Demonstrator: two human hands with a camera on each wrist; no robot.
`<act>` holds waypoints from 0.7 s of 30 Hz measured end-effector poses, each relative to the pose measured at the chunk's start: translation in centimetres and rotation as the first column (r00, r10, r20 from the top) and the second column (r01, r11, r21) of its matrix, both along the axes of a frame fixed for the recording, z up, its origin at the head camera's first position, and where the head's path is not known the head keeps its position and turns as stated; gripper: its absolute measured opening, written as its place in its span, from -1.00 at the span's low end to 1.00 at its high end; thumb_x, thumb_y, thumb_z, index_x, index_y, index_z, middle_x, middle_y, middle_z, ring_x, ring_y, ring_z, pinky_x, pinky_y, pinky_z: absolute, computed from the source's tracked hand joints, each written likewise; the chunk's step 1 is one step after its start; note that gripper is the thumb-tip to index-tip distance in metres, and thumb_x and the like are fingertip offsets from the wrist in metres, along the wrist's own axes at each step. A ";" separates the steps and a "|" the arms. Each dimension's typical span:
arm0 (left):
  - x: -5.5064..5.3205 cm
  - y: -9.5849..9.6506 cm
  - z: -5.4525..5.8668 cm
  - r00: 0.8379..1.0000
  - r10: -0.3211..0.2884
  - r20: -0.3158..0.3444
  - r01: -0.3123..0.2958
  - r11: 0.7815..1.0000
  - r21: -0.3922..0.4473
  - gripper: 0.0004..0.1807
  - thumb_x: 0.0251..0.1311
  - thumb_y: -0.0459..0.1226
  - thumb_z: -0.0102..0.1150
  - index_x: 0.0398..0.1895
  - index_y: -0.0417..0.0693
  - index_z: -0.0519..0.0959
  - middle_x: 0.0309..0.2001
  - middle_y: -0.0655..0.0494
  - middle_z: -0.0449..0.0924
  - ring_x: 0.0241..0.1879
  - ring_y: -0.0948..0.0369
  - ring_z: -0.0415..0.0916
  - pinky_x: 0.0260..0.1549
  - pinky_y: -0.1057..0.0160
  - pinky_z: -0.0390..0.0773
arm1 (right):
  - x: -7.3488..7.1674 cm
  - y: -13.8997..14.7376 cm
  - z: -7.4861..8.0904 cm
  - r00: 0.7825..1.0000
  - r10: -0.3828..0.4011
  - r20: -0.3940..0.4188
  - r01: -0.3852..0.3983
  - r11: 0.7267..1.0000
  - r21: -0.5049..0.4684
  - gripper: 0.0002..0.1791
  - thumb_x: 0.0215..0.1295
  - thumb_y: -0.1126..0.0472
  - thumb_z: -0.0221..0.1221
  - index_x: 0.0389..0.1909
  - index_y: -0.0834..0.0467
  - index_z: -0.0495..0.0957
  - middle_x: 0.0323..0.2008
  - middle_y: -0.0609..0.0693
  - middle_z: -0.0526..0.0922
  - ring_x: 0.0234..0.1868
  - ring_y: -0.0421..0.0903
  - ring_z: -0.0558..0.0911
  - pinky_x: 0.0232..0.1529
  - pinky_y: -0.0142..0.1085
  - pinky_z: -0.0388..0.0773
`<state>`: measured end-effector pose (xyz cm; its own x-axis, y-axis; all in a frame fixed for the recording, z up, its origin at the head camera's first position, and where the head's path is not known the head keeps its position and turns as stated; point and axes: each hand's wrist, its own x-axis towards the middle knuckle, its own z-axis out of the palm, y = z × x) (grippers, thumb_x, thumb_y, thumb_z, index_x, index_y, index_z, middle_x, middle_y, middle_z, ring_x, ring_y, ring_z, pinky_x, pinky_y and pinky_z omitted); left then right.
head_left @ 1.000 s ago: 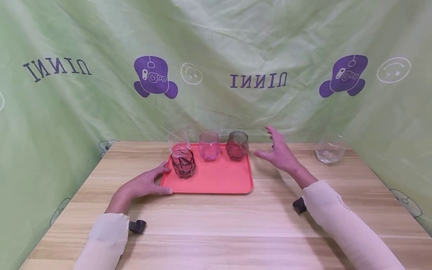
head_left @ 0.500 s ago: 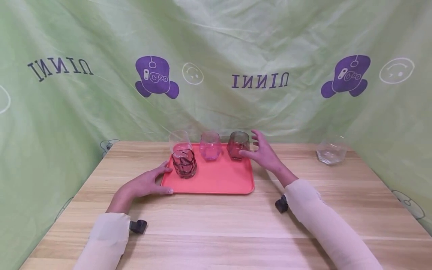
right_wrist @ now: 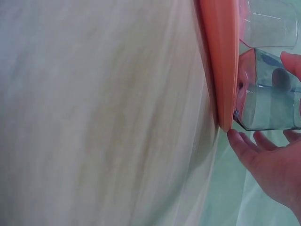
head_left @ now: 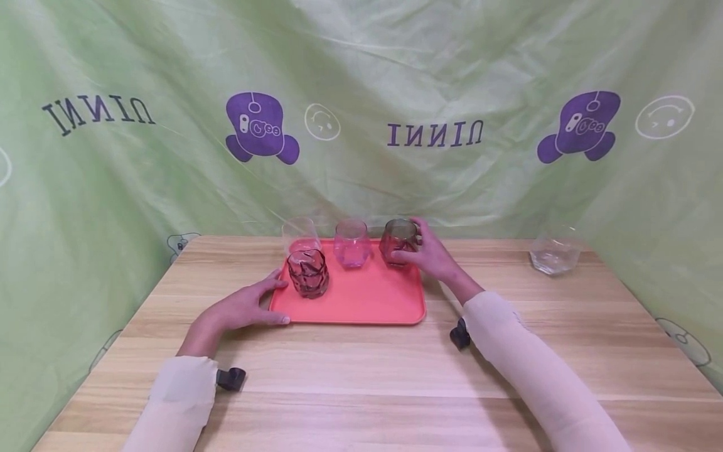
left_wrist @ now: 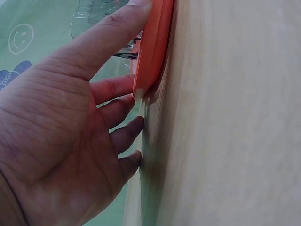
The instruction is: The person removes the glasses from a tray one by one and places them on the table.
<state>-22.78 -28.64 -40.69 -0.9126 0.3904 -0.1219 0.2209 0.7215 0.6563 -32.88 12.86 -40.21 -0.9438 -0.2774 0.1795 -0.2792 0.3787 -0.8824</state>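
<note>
A red tray [head_left: 361, 304] lies on the wooden table with several drinking glasses on it. My left hand [head_left: 245, 306] holds the tray's left front corner, thumb along the front rim and fingers at the left side. With my right hand [head_left: 433, 254] I grip a grey faceted glass [head_left: 397, 232] at the tray's back right, thumb in front and fingers behind. In the right wrist view this glass [right_wrist: 268, 103] stands against the tray, partly covered by the hand. A pinkish glass [head_left: 351, 243], a clear glass [head_left: 300, 231] and a dark ribbed glass [head_left: 308, 274] stand to its left.
Apart from the tray, another clear faceted glass [head_left: 555, 254] stands at the table's back right. A green printed curtain [head_left: 361, 176] hangs right behind the table [head_left: 361, 383] and along both sides.
My right hand has moved left, from beside the tray to the grey glass, and its fingers have closed around it. The left hand and the tray have stayed put.
</note>
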 end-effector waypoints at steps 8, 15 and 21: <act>0.0 -0.1 -0.1 1.000 0.000 0.001 0.000 1.000 -0.002 0.01 0.12 0.07 0.51 0.54 -0.20 0.28 0.65 -0.14 -0.17 0.57 -0.23 -0.14 0.47 -0.24 -0.03 | -0.3 -0.6 0.0 1.000 0.020 -0.020 -0.020 1.000 -0.004 0.07 0.20 0.25 0.50 0.58 0.20 0.02 0.40 0.33 0.29 0.41 0.31 0.34 0.43 0.11 0.26; 0.0 -0.1 0.0 1.000 -0.005 -0.002 0.005 1.000 -0.013 0.03 0.12 0.08 0.51 0.54 -0.20 0.27 0.65 -0.13 -0.17 0.56 -0.24 -0.13 0.47 -0.24 -0.01 | -0.6 -0.8 -0.2 1.000 0.010 -0.012 -0.010 1.000 0.004 0.03 0.20 0.26 0.49 0.56 0.14 0.05 0.37 0.30 0.33 0.35 0.24 0.41 0.38 0.06 0.36; -0.1 -0.1 -0.2 1.000 0.000 0.001 0.000 1.000 -0.009 0.02 0.12 0.09 0.51 0.54 -0.20 0.28 0.65 -0.12 -0.17 0.56 -0.24 -0.12 0.47 -0.24 -0.01 | -0.6 -0.9 -0.1 1.000 -0.006 -0.005 0.006 1.000 0.005 0.02 0.20 0.25 0.50 0.54 0.16 0.06 0.33 0.32 0.35 0.29 0.24 0.47 0.34 0.05 0.41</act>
